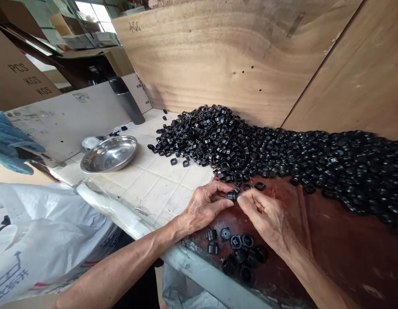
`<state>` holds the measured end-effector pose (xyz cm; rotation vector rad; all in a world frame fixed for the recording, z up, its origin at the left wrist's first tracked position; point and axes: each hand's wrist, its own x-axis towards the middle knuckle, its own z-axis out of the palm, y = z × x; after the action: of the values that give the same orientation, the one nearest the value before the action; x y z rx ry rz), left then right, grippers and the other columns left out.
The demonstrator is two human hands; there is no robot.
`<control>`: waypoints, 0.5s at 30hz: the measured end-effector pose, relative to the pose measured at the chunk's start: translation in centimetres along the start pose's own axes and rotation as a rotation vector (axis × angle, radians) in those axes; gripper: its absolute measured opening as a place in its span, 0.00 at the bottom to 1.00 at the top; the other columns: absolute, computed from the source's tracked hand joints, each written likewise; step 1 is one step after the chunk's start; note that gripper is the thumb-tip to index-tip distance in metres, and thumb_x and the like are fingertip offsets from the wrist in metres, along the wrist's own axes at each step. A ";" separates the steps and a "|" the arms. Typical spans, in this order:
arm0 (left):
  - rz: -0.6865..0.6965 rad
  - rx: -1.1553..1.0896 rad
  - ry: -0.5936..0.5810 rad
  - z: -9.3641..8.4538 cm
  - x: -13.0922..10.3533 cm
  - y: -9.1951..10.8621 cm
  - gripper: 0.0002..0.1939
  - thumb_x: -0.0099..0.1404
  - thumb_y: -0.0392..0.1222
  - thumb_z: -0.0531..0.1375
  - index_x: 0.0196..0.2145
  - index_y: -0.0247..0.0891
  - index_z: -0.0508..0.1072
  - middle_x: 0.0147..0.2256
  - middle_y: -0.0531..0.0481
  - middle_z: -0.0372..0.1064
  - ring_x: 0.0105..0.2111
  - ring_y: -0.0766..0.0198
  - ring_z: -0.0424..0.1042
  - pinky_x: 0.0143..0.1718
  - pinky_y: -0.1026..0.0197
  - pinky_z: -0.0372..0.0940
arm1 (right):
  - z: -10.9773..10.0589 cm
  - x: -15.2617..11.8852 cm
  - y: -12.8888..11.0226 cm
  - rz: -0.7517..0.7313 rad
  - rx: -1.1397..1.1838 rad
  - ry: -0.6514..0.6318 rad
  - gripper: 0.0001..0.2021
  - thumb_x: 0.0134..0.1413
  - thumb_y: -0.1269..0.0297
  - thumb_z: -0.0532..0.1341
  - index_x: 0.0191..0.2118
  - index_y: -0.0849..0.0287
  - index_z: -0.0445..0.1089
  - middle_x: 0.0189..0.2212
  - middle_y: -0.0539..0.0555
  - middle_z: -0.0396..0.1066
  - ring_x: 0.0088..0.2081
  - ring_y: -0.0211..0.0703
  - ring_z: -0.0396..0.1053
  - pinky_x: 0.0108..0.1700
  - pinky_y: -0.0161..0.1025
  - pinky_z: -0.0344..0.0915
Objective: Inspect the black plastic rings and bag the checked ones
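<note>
Between thumb and fingers, my left hand (pixel 208 201) grips a small black plastic cap (pixel 232 196). My right hand (pixel 260 210) meets it from the other side, fingers curled and pinched; whether they hold a separate part is hidden. Just beyond the hands lie loose black rings (pixel 259 186) at the foot of a large heap of black rings (pixel 214 133). Nearer to me, below the hands, several black caps (pixel 240 255) are scattered on the reddish-brown board (pixel 282 262), some with their hollow side up.
A shiny metal bowl (pixel 110 154) and a dark grey flask (pixel 128 101) stand at the left on pale tiles. More black parts (pixel 340 163) spread along the wooden back panel (pixel 224 56). White sacks (pixel 47 240), a blue glove (pixel 15 139) and cartons (pixel 21 64) are at the left.
</note>
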<state>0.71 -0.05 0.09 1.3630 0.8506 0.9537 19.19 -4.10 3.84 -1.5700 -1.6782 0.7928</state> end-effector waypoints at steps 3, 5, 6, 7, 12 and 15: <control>0.012 -0.001 -0.004 0.0 -0.1 0.3 0.14 0.62 0.43 0.68 0.44 0.36 0.76 0.48 0.43 0.76 0.45 0.56 0.77 0.47 0.55 0.73 | 0.3 -0.1 0.5 -0.047 -0.004 -0.041 0.21 0.62 0.49 0.60 0.22 0.56 0.64 0.19 0.47 0.64 0.23 0.37 0.63 0.25 0.34 0.57; 0.015 0.034 -0.017 0.0 -0.1 0.3 0.14 0.63 0.43 0.68 0.44 0.36 0.76 0.48 0.43 0.76 0.45 0.56 0.77 0.48 0.55 0.73 | 0.6 -0.1 1.1 -0.016 0.031 -0.023 0.18 0.61 0.49 0.61 0.26 0.56 0.67 0.20 0.47 0.66 0.24 0.38 0.65 0.26 0.34 0.59; 0.016 0.052 -0.026 -0.1 -0.2 0.3 0.14 0.63 0.42 0.68 0.45 0.36 0.76 0.47 0.43 0.76 0.45 0.56 0.77 0.47 0.55 0.73 | 0.8 -0.1 1.3 0.007 0.078 -0.008 0.15 0.60 0.50 0.62 0.30 0.56 0.69 0.21 0.48 0.68 0.24 0.39 0.68 0.27 0.34 0.62; 0.019 0.074 -0.033 -0.1 -0.2 0.2 0.14 0.63 0.42 0.68 0.45 0.36 0.76 0.46 0.44 0.77 0.44 0.56 0.77 0.47 0.55 0.73 | 0.9 0.0 1.5 0.030 0.130 -0.009 0.13 0.60 0.51 0.62 0.35 0.56 0.71 0.22 0.48 0.70 0.25 0.40 0.70 0.28 0.34 0.64; 0.159 0.280 -0.049 -0.5 -0.3 -0.4 0.12 0.66 0.42 0.65 0.47 0.38 0.76 0.45 0.45 0.76 0.45 0.58 0.77 0.50 0.55 0.72 | 1.8 0.0 1.9 0.126 0.190 -0.096 0.12 0.61 0.52 0.59 0.38 0.56 0.69 0.18 0.47 0.71 0.22 0.41 0.71 0.29 0.35 0.66; 0.338 0.451 -0.103 -0.7 -0.3 -0.5 0.11 0.69 0.39 0.61 0.48 0.37 0.75 0.46 0.43 0.76 0.48 0.58 0.75 0.52 0.55 0.70 | 2.2 -0.1 1.7 0.287 0.302 -0.176 0.13 0.60 0.50 0.57 0.34 0.55 0.66 0.15 0.45 0.66 0.17 0.38 0.65 0.22 0.34 0.62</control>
<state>-0.06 -0.01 -0.48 1.9749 0.7991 0.9696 18.31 -4.01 1.19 -1.5782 -1.3841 1.3008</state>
